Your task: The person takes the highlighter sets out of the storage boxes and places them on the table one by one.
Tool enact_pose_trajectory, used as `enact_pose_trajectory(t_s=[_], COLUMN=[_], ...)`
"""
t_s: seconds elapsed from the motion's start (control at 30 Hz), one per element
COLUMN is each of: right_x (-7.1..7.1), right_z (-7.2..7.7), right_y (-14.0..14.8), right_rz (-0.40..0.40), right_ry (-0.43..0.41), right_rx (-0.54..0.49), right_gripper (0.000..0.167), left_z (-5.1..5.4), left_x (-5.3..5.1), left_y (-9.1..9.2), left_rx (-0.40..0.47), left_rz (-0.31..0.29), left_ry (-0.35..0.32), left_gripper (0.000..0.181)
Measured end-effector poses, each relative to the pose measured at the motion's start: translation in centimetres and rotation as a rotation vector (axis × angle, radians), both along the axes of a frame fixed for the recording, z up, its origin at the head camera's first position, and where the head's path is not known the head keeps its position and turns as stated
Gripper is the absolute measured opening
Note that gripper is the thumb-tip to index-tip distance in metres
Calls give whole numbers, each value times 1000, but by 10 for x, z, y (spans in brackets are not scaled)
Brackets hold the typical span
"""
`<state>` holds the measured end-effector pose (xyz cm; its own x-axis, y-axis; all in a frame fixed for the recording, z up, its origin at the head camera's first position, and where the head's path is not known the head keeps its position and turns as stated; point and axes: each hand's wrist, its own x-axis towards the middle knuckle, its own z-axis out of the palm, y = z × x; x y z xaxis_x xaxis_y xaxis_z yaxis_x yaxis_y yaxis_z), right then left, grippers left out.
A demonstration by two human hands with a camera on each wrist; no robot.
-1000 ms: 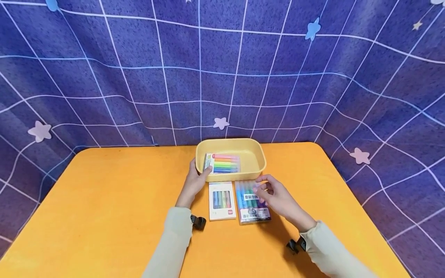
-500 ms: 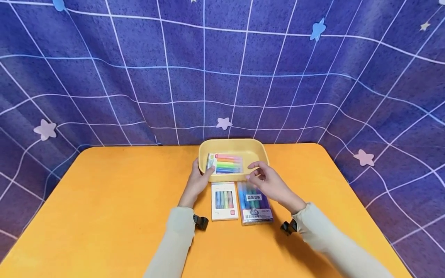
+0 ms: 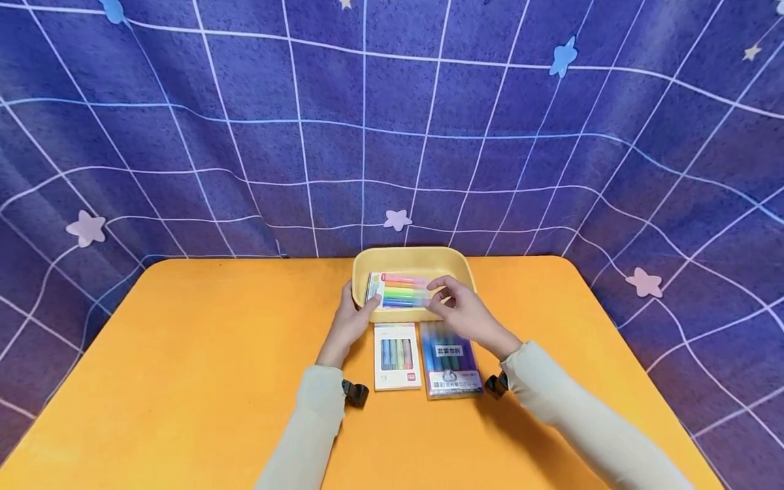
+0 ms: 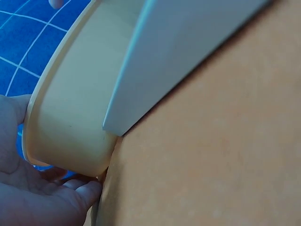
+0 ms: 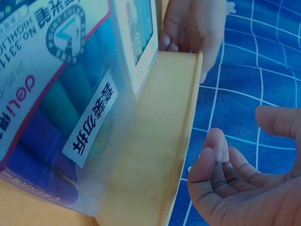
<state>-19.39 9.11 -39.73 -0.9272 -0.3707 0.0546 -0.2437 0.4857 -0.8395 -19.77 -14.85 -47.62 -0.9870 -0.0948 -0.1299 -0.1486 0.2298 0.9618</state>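
Head view, orange table [image 3: 245, 340], yellow tray [image 3: 422, 256] near its far edge, left hand [image 3: 349, 325] gripping the tray's left end, right hand [image 3: 464, 312] empty, loosely curled above it, clear marker pack [image 3: 452, 367] and white box [image 3: 397, 378] in front, highlighter pack [image 3: 401, 292] inside.

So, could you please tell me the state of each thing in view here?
Yellow bin: open-topped, partly filled.
Colourful pen pack: lying in the bin's left part.
White box: lying on the table, looks closed.
Clear pen pack: lying on the table, looks closed.
Left hand: gripping the bin's left end.
Right hand: over the bin, loosely curled, holding nothing visible.
Blue cloth: hanging, rippled.
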Motion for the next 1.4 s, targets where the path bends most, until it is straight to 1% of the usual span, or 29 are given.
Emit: enact_pose_trajectory(t_s=[0.07,0.13,0.27,0.33,0.47,0.53,0.6,0.77,0.93,1.03,1.2,1.27,1.4], right_x=[-5,-10,-23,-31,-46,-53,-59,-72,-81,-86,-93,-96,-99], right_z=[1,0,-4,-6,-6,-7,-9,-12,-16,-16,-10,-10,-10], right_y=[-2,-3,-3,-5,-10,-12,-14,-23,-27,-27,-28,-27,-26], right_rz=[-4,-23,-63,-73,-83,-89,-94,-67,-77,-78,-49,-37,-12], right_ry=[17,30,51,71,99,96,86,67,8,-39,-73,-82,-133], right_rx=[-8,-14,-12,-2,9,22,44,122,202,241,304,352,447], right_gripper=[28,28,23,20,16,16,16,20,31,38,44,47,52], left_z=[0,-1,-1,-2,-1,-2,-3,-4,-5,-5,-1,0,0], left_x=[-2,-4,-6,-7,-7,-6,-4,0,1,1,-3,-5,-5], left_y=[-1,-1,-1,-2,-3,-4,-4,-9,-8,-6,-3,-3,-1], left_rx=[-4,1,17,17,9,-2,-6,-6,4,0,-11,-19,-31], left_rz=[9,6,-8,-6,15,15,13,30,28,22,24,18,10], left_ry=[8,18,14,11,8,0,-6,2,-11,-9,18,26,20], left_gripper=[83,83,82,82,83,83,83,80,81,82,81,81,81])
